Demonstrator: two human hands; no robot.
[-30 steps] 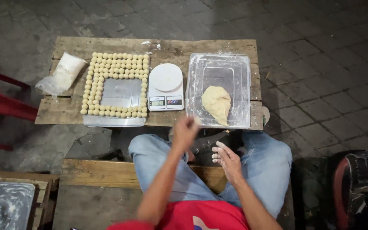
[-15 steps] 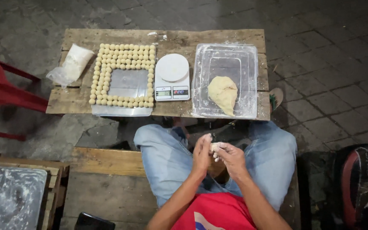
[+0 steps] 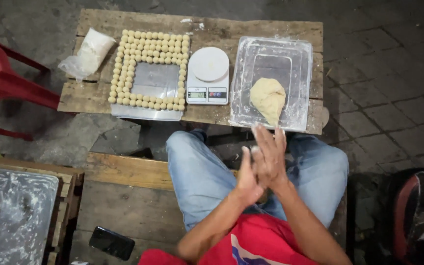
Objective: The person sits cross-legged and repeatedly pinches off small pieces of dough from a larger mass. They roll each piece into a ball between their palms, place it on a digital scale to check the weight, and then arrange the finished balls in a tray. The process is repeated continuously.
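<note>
Palms pressed together over the lap, the left hand (image 3: 248, 174) and the right hand (image 3: 269, 157) meet flat, fingers of the right one spread and pointing toward the tabletop (image 3: 251, 29). Whatever sits between the palms is hidden, so I cannot tell whether either grip is clenched on something or merely pressed flat.

Just past the fingertips, at the right end of the tabletop's near edge, stands a clear plastic tub (image 3: 271, 49) dusted with flour. A pale yellow lump of dough (image 3: 268, 99) lies in its near half, rough and tapering to a point toward the near edge. It is the thing closest to the hands, apart from them.

Left of the tub stands a white kitchen scale (image 3: 208, 75), its round plate bare. Further left, a metal tray (image 3: 155, 81) overhangs the near edge, with small dough balls (image 3: 149, 43) lined in rows along its sides and the middle bare. At the far left corner lies a plastic bag of flour (image 3: 88, 53).

Off the tabletop, a red plastic chair (image 3: 1, 83) stands to the left, a floured board (image 3: 11, 211) fills the lower left, and a dark phone (image 3: 112, 242) lies on the wooden bench (image 3: 138, 206) beside the blue-jeaned leg.
</note>
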